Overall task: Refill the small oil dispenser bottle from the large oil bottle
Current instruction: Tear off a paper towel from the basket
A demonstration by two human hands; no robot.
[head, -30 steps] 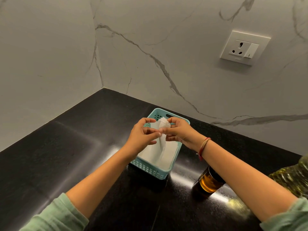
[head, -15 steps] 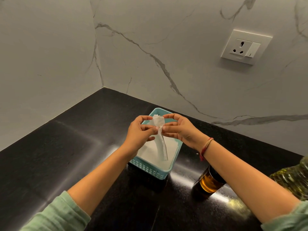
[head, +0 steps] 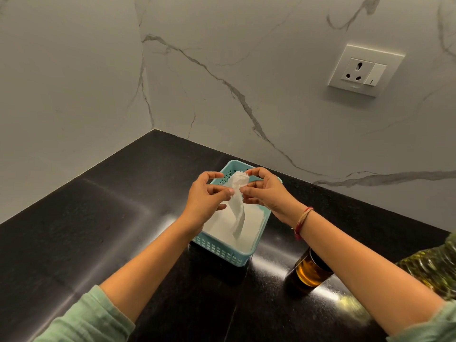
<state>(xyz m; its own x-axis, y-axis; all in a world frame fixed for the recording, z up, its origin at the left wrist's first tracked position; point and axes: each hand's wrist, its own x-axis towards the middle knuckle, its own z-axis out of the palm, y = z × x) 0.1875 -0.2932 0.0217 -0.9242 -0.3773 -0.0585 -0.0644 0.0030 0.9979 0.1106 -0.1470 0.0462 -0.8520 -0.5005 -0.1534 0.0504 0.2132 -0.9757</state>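
Both hands up over the teal basket (head: pixel 222 250), back of the bench (head: pixel 98 230).
- Left grip (head: pixel 206 196): fingertips closed on the side of the tissue (head: pixel 237 218), index arched clear above.
- Right grip (head: pixel 265 191): index and thumb clamped on the tissue's crumpled top.
- The tissue is twisted into a narrow rope. Its tail hangs down onto the white stack in the basket.
- Small bottle (head: pixel 309 274): amber, part full, standing on the bench right under my right forearm. Its top is hidden, so I can't tell if it's capped.
- Large bottle (head: pixel 434 270): only a yellow-green shoulder shows at the right edge, well apart from the basket.

My reading is that this is a side step, getting a tissue ready for wiping or catching drips. No pouring is under way.

To do it well:
- Lift straight up until the tail clears the stack, or the next sheets may drag out with it.
- Keep the pinch light and high, since thin paper tears at a twist.
- Mind the right forearm when it comes back. A dropped elbow would likely knock the small bottle, and oil on polished black stone spreads fast.
- Bring the tissue round over the basket's near wall, not across the bottle.
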